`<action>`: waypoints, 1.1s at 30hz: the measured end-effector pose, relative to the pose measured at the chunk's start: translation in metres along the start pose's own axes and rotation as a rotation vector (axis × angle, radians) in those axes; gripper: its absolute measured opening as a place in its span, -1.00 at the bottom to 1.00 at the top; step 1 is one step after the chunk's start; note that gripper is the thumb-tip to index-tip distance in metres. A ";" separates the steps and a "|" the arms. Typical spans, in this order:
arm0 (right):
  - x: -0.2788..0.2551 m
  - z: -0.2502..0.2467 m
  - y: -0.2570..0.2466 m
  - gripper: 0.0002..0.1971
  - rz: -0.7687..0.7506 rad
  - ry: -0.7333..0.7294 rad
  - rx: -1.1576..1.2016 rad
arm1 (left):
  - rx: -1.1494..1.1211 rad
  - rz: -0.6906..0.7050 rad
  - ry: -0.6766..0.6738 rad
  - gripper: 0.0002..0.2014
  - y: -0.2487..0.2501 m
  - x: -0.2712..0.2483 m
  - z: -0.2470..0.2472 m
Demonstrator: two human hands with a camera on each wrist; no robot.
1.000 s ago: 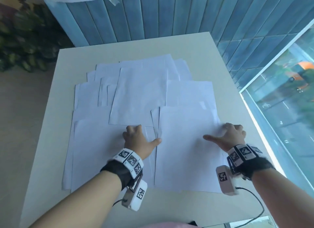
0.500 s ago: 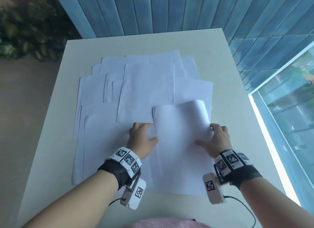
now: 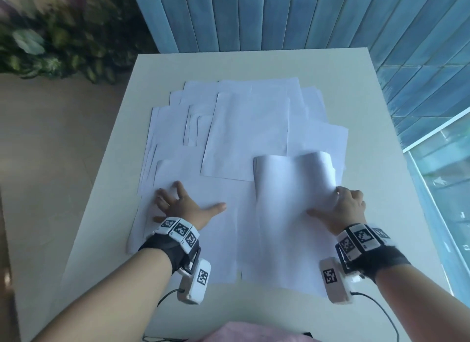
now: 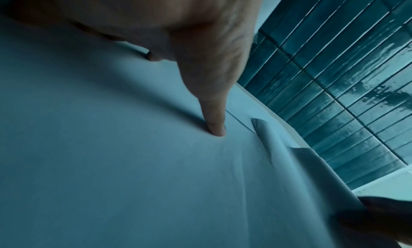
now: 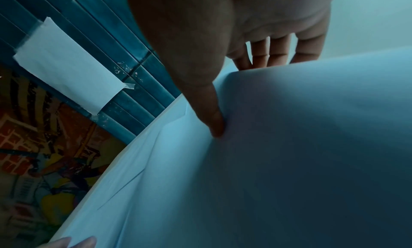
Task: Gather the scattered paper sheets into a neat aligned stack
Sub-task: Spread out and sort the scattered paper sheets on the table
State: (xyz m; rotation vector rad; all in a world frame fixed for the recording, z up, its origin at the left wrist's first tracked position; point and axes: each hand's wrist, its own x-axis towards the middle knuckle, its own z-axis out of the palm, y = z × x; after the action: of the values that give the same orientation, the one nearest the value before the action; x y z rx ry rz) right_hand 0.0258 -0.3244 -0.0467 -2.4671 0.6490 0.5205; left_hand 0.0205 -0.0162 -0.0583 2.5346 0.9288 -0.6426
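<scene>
While left hand [image 3: 183, 206] flattens smooth sheets [image 3: 244, 135], right hand [image 3: 343, 206] curls one.

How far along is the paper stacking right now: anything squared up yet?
Nothing is stacked yet: the paper sheets lie fanned and overlapping across the table. In hand: the right hand grips the curled sheet, lifting its far edge, while the left hand presses flat on a near-left sheet. Left: gathering every sheet and aligning the edges.
</scene>
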 end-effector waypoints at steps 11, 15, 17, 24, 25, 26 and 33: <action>0.002 -0.004 -0.006 -0.12 -0.030 0.019 0.146 | -0.057 0.069 0.191 -0.33 -0.023 0.024 -0.026; 0.000 -0.008 -0.007 -0.05 0.018 0.008 0.182 | -0.075 -0.056 0.126 -0.08 -0.036 0.040 -0.036; 0.002 -0.007 -0.005 -0.02 0.064 0.013 0.221 | -0.052 -0.048 0.109 -0.01 -0.036 0.041 -0.040; 0.011 -0.003 -0.001 -0.43 0.095 0.034 0.287 | -0.065 -0.048 0.079 -0.05 -0.048 0.050 -0.049; 0.010 -0.003 0.000 -0.46 0.107 0.040 0.284 | -0.086 -0.044 0.070 -0.08 -0.049 0.053 -0.049; 0.010 -0.002 0.001 -0.47 0.103 0.049 0.264 | -0.128 -0.033 0.047 -0.14 -0.050 0.054 -0.051; 0.010 -0.001 -0.005 -0.49 0.000 0.027 0.184 | -0.297 0.143 -0.010 -0.64 -0.046 0.054 -0.050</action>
State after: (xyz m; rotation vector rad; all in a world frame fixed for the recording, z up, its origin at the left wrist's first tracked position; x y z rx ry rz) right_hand 0.0371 -0.3244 -0.0492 -2.3041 0.6767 0.4094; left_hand 0.0407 0.0677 -0.0533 2.3039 0.7669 -0.4381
